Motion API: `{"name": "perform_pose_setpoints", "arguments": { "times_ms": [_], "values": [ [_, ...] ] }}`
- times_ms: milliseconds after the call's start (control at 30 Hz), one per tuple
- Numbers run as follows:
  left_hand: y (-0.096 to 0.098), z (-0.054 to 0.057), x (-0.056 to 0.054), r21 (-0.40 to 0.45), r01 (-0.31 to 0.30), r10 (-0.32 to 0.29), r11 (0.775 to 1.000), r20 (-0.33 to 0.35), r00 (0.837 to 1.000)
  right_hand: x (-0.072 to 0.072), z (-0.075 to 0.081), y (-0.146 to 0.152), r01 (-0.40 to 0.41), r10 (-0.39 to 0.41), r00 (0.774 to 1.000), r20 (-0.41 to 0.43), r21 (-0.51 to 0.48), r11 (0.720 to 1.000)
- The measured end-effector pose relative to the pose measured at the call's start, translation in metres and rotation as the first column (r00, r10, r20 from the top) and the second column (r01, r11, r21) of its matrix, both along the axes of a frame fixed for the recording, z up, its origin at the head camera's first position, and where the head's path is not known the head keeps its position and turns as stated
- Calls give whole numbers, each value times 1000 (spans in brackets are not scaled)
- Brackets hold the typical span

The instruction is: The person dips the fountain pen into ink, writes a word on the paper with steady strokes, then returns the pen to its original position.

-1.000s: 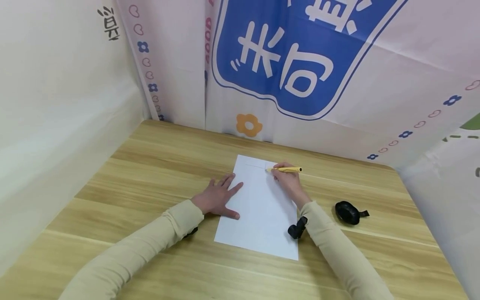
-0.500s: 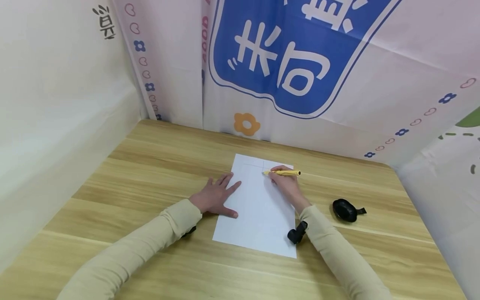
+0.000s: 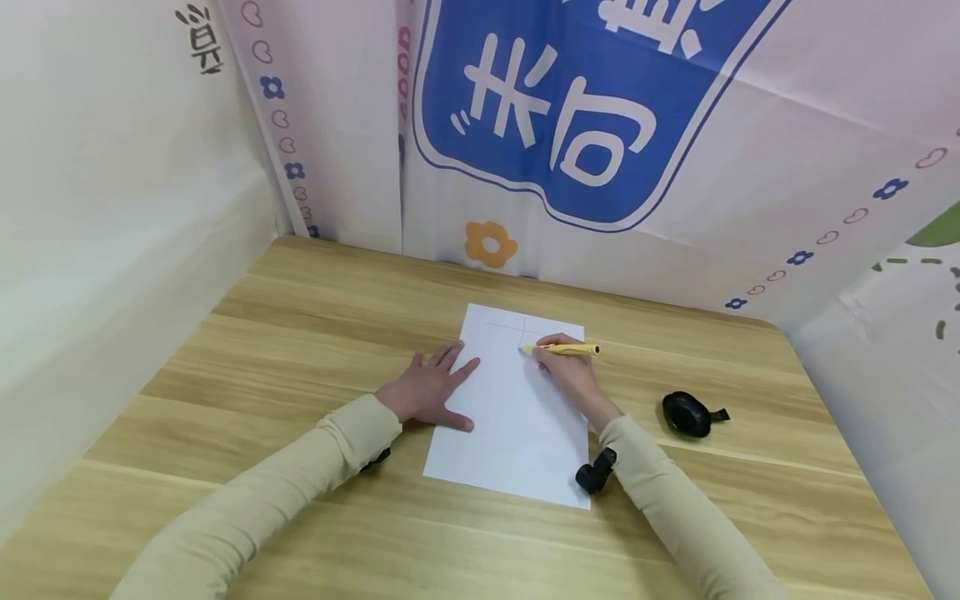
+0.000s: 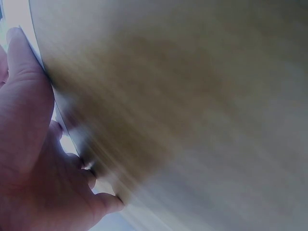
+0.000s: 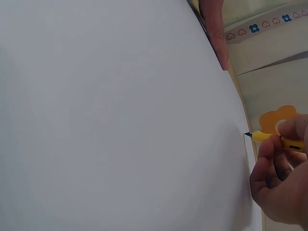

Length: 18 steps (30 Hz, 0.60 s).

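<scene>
A white sheet of paper [image 3: 510, 433] lies on the wooden table, with a thin horizontal line and a vertical line crossing it near its top. My right hand [image 3: 573, 373] pinches a yellow pen [image 3: 573, 349], its tip on the paper at the lower end of the vertical line. In the right wrist view the dark nib of the pen [image 5: 260, 136] meets the sheet [image 5: 134, 120]. Fingers spread, my left hand [image 3: 427, 392] rests across the paper's left edge, thumb and index finger on the sheet. The left wrist view shows that hand [image 4: 43, 159] from the thumb side.
A small black pan-shaped object [image 3: 687, 415] with a short handle sits on the table [image 3: 300, 333] to the right of the paper. Printed white sheeting [image 3: 337, 125] rises behind and along both sides. Black wrist cameras, such as the right one [image 3: 596, 472], hang below the sleeves.
The pen tip has moved down the page in my right hand, and the vertical line has grown longer beneath the horizontal one. My left hand stays in place on the paper.
</scene>
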<state>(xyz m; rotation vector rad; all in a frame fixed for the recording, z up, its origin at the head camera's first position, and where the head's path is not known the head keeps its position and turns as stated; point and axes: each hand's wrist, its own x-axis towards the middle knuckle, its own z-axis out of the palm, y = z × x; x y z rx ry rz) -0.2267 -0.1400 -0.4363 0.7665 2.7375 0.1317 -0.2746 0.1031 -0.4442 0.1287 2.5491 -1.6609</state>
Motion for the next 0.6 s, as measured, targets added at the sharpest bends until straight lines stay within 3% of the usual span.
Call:
{"name": "perform_pose_setpoints", "arguments": {
  "times_ms": [600],
  "values": [
    [-1,2,1,18,16,-15,1000,-5,1000,13,-4,-1,-30,30,999,-16,1,1000]
  ]
}}
